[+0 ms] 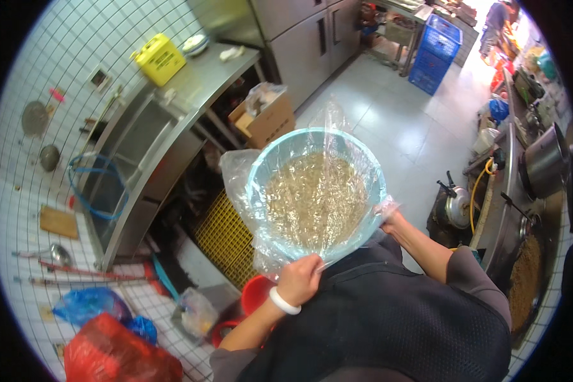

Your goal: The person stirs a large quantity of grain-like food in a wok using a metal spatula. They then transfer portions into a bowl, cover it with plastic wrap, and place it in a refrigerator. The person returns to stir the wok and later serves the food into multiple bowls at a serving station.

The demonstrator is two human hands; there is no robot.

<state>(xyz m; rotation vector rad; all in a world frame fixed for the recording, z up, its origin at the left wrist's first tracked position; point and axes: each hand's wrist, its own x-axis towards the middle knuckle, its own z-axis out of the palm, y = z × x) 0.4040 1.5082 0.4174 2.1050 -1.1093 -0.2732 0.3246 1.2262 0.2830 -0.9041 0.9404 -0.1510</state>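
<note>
Before me is a light-blue plastic basin (373, 229) with a brownish, grainy-looking mass (305, 200) inside; what it is I cannot tell. Clear plastic film (238, 173) lies over its top and hangs past the rim on the left and far sides. My left hand (300, 281), with a white bangle at the wrist, pinches the film by the near rim. On the right, my right hand (391, 221) is closed on bunched film against the basin's rim, its fingers partly hidden. The basin is close to my dark apron (382, 315).
At left runs a steel sink counter (148, 157) with a yellow jug (160, 59). A cardboard box (267, 122) and yellow grating (224, 238) lie below. Stacked blue crates (432, 57) stand ahead. A stove with a steel pot (544, 160) lines the right; a person (495, 24) is far off.
</note>
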